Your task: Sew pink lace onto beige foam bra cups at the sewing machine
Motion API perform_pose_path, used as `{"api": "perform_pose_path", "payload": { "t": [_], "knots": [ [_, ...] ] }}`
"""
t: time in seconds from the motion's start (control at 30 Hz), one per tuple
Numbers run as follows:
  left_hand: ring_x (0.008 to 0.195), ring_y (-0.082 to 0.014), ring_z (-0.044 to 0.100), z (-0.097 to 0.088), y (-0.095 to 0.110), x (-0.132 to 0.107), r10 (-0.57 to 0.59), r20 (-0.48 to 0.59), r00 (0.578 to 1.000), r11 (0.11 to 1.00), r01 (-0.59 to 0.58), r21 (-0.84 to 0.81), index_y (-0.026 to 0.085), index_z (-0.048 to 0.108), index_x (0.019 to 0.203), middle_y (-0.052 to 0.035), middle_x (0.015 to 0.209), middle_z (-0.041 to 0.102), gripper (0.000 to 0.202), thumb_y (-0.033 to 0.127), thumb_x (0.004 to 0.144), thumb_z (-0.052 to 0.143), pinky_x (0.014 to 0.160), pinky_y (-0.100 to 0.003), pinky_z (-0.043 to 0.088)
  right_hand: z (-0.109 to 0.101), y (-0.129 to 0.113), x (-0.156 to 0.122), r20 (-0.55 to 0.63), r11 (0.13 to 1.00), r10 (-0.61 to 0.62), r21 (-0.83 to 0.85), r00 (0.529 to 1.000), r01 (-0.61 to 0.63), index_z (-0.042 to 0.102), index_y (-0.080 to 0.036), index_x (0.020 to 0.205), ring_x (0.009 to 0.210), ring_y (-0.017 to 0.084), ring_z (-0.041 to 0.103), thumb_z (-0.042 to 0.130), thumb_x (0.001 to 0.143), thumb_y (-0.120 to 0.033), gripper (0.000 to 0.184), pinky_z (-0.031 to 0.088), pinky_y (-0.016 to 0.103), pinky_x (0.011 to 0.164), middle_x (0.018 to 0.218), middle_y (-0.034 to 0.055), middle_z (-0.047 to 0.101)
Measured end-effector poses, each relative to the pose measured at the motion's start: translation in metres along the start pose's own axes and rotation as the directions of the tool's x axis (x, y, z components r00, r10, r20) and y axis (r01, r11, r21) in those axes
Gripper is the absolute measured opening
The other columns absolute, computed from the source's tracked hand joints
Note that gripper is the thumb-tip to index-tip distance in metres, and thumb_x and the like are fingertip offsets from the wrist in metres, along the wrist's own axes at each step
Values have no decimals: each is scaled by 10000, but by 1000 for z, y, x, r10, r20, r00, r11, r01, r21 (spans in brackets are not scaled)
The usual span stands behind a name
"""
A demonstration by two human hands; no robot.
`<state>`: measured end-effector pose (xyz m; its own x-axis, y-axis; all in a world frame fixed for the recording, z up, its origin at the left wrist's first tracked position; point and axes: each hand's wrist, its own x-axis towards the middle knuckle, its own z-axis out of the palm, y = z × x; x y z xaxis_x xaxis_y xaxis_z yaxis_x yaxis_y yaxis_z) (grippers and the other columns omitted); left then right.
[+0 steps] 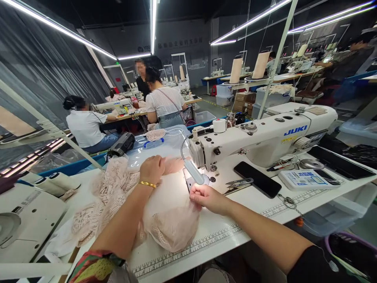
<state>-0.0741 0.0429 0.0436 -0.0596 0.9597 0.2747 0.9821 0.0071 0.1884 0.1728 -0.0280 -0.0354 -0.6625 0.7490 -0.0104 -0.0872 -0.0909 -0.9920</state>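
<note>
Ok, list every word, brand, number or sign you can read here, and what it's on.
"JUKI": near sewing machine, in blue.
"JUKI": far sewing machine, in blue.
"YIN", rest of the word unclear: back wall; the characters beside it are too blurred.
"4", "5": ruler strip; many other numbers too small.
Unreadable: blue-and-white box, yellow label.

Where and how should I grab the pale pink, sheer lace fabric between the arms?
Probably pinch the pale pink, sheer lace fabric by its rounded fold, from the front edge of the white, ruler-printed table: the fold bulges loosely there. The right hand pinches it beside the light-grey, bar-shaped lamp; the left hand lies farther back.
</note>
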Motion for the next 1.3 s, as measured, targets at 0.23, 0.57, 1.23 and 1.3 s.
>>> {"api": "perform_pose_path", "payload": {
  "t": [0.23,0.57,1.23,1.3],
  "knots": [
    [602,-159,601,-53,7,-102,35,347,937,795,184,-578,197,660,1038,11,696,672,329,450,835,604,543,-240,429,1,-3,0,-13,1000,12,11,1000,-12,597,-196,862,626,140,625,645,913,-632,441,480,267,611,726,-11,657],
    [1043,-267,633,-36,33,-147,262,316,912,783,-9,-622,230,625,1216,-106,1196,686,439,488,862,650,867,-394,537,14,-17,-24,-3,983,-91,-158,996,90,627,-184,899,680,152,626,751,865,-467,310,470,272,663,711,-21,635],
    [955,-277,650,-27,-5,-118,719,-21,695,695,-717,48,239,624,1116,-72,1052,722,165,265,955,598,841,-420,510,-26,9,-6,437,-46,-489,-877,755,478,636,-211,869,764,164,575,441,975,-68,264,406,270,653,926,40,715],
    [938,-249,638,-15,13,-113,777,-1,629,629,-777,-24,237,626,1100,-55,1026,720,200,133,965,521,847,-396,501,-43,11,-3,506,-113,-429,-852,748,512,649,-204,877,766,167,561,455,989,-88,252,384,274,647,920,38,710]
  ]
}}
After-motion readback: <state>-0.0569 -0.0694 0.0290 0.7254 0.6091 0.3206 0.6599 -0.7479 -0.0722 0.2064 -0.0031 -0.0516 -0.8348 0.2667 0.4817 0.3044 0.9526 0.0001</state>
